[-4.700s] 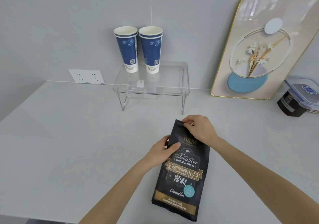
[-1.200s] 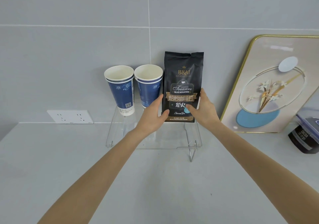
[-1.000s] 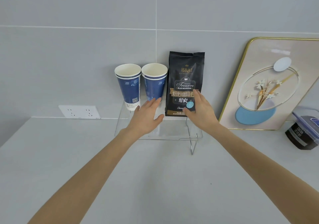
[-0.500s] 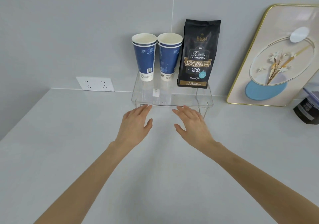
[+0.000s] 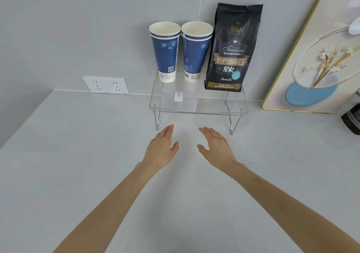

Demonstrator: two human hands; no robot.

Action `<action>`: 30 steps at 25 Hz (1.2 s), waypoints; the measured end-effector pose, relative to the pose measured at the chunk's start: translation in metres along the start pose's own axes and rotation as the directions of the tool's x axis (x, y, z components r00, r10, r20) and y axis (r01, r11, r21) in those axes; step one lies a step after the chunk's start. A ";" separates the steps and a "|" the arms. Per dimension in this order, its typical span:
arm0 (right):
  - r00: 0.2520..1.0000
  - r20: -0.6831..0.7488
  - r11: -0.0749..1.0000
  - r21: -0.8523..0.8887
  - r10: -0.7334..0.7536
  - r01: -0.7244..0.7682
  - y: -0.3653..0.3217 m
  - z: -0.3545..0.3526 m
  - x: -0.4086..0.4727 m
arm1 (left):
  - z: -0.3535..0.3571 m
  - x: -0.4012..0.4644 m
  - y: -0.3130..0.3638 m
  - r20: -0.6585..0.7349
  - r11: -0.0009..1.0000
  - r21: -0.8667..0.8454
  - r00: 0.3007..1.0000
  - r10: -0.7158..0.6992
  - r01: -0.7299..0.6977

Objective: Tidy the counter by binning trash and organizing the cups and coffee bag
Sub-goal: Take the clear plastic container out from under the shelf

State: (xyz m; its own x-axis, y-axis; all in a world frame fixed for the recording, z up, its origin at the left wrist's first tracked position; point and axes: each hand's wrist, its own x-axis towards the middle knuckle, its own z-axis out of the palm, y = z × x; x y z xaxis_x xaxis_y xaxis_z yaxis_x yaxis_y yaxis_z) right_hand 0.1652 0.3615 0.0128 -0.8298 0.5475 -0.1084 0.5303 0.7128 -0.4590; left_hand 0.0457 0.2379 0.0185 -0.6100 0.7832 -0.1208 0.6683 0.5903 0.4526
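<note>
Coffee bag point(image 5: 234, 48) is standing on clear shelf point(image 5: 198, 104) beside cups point(image 5: 181, 52); looks soft, crinkly, best gripped mid-sides. Left hand point(image 5: 161, 149) and right hand point(image 5: 216, 149) are hovering before shelf, fingers spread, empty.

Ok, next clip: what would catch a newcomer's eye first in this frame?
Probably the black coffee bag, standing upright against the wall at the right end of the clear acrylic shelf, with two blue paper cups side by side just left of it. Next, the left hand and right hand, open and empty, palms down over the grey counter in front of the shelf. A gold-framed picture leans on the wall at right.
</note>
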 end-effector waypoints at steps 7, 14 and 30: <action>0.988 0.069 0.959 0.239 0.136 -0.149 0.008 0.011 0.056 | 0.019 0.056 -0.006 0.002 0.972 -0.218 0.996 -0.093 0.091; 0.961 0.027 0.773 0.588 0.275 -0.238 0.020 0.024 0.120 | 0.033 0.110 -0.011 -0.048 0.861 -0.460 0.962 -0.267 0.216; 0.937 0.026 0.673 0.689 0.348 -0.269 0.027 0.031 0.089 | 0.044 0.078 -0.013 0.077 0.706 -0.637 0.937 -0.341 0.310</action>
State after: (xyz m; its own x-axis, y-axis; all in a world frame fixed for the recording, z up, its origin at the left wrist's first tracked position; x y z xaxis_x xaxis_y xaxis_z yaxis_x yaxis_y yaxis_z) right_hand 0.1002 0.4155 -0.0365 -0.5977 0.7497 -0.2842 0.4604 0.0307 -0.8872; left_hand 0.0079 0.2998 -0.0358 -0.7668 0.5472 -0.3357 0.0117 0.5348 0.8449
